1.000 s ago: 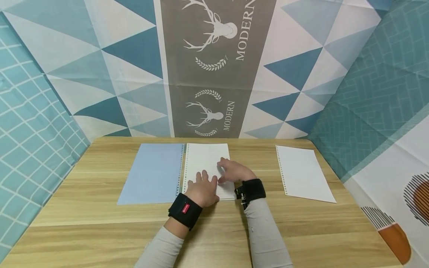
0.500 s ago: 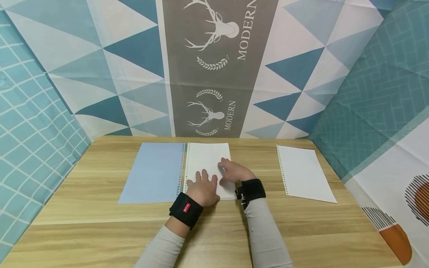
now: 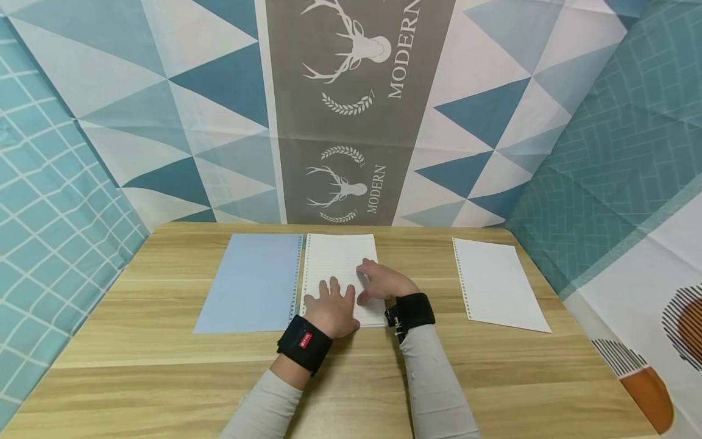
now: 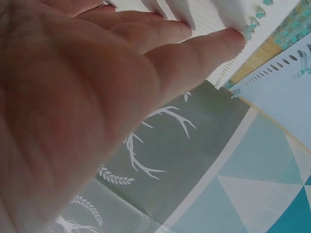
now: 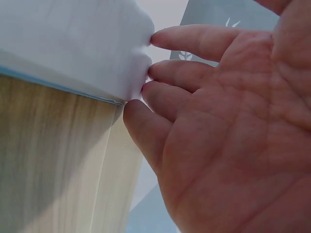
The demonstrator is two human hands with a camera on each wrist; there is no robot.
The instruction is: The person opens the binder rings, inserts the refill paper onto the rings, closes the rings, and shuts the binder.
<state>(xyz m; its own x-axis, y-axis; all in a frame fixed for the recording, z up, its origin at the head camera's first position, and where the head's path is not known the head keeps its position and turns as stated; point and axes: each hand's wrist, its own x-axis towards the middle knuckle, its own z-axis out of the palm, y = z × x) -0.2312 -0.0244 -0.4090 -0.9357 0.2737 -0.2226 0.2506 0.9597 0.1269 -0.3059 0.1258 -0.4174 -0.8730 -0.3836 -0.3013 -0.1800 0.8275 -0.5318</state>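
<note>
An opened ring-bound notebook lies on the table in the head view. Its pale blue cover point(image 3: 249, 283) is on the left, and its white lined pages point(image 3: 337, 256) are on the right. My left hand point(image 3: 331, 312) rests on the lower part of the pages with its fingers spread. At the pages' right edge is my right hand point(image 3: 386, 281), its thumb and fingers apart. In the right wrist view the fingertips point(image 5: 158, 39) meet the paper point(image 5: 73, 43). Clear teal binding rings point(image 4: 250, 29) show near a left fingertip in the left wrist view.
A loose white lined sheet point(image 3: 499, 283) with punched holes lies to the right on the wooden table point(image 3: 164, 372). Patterned cloth point(image 3: 351, 128) hangs behind the table, with more cloth on both sides. Both wrists wear black bands point(image 3: 304, 344).
The view has shifted very slightly. Both hands keep nearly the same places on the pages, with only small finger movements.
</note>
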